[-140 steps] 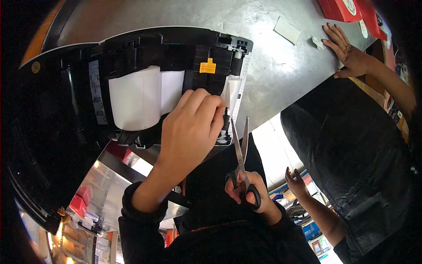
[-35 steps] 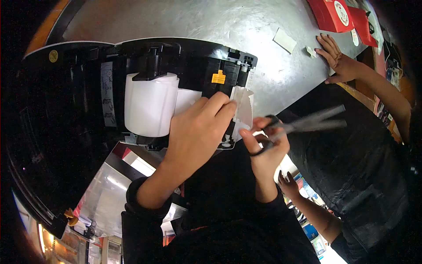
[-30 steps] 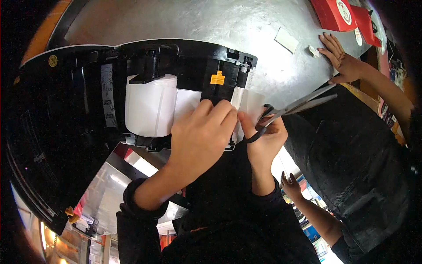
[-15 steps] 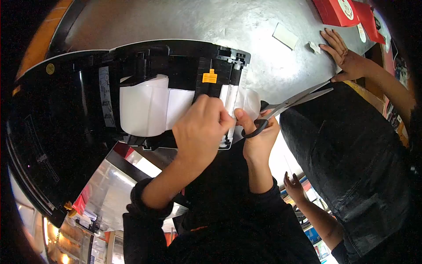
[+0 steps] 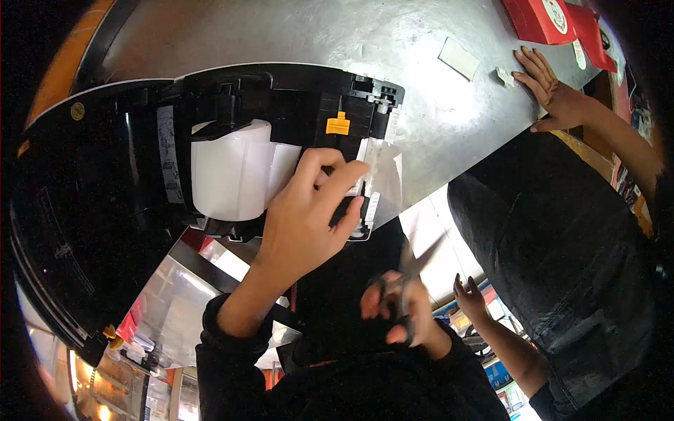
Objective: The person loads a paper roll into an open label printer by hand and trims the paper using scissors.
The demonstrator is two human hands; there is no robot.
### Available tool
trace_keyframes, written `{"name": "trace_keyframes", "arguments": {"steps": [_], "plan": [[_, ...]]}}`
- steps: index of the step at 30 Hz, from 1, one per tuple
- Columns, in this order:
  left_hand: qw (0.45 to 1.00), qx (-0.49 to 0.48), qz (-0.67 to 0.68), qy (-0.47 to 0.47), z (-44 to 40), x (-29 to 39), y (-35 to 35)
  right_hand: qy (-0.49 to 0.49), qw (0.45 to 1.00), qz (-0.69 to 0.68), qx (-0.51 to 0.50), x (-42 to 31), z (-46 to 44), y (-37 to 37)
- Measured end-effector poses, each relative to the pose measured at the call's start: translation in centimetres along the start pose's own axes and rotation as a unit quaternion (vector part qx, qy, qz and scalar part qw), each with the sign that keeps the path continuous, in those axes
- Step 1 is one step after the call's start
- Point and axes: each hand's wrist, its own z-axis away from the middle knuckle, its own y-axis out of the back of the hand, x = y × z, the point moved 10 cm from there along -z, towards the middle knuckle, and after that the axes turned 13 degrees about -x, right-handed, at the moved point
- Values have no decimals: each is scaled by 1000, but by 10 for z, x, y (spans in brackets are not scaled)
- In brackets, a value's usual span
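Observation:
An opened black label printer [image 5: 291,76] lies on the metal table, with a roll of white labels [image 5: 228,172] seated inside. From the roll, a paper strip [image 5: 283,165] runs right beneath my left hand [image 5: 302,203], and its end [image 5: 394,172] sticks out past the printer's front edge. My left hand rests over the strip near that edge, fingers bent and apart. Lower down, close to my body, my right hand [image 5: 414,309] grips a pair of scissors [image 5: 414,270] by the handles. Both are blurred by motion, blades pointing up and right.
An orange tab [image 5: 338,123] sits inside the printer; its lid [image 5: 77,210] spreads left. On the metal table [image 5: 281,31] lie a white card [image 5: 459,58], a paper scrap [image 5: 505,76] and a red box [image 5: 537,19]. Another person's hand [image 5: 554,91] leans on the table at right.
My right hand has pulled the scissors down from the printer's front edge toward my body. My left hand has uncurled from a closed grip, its fingers now apart over the strip.

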Motion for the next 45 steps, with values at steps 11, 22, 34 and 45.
{"name": "trace_keyframes", "arguments": {"steps": [11,22,34,45], "plan": [[992,-108,-63,-5,-14,5,-6,-124,990,-57,35,33,-7,-17],[990,-129,-50,-7,-15,2,-10,-143,980,-115,76,29,-1,-25],[995,-91,-25,-16,-15,2,-7,-94,980,-32,175,55,-8,-19],[996,-89,-27,-14,-24,3,3,-97,949,91,284,25,-8,23]]}}
